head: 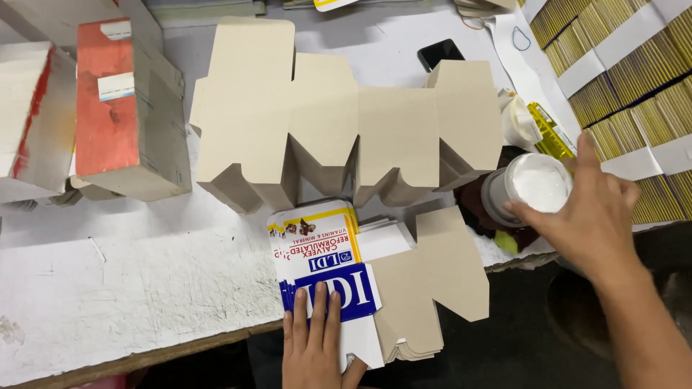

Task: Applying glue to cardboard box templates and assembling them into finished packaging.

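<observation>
While the left hand [315, 344] presses flat-fingered on the printed carton [324, 268], the right hand [587, 212] spreads over the glue jar [530, 187].

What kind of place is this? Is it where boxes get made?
Probably a small box-making or packing workshop. Flat unfolded cardboard box blanks lie on the worn white table, the left hand presses printed blanks, and the right hand reaches a jar of white paste.
</observation>
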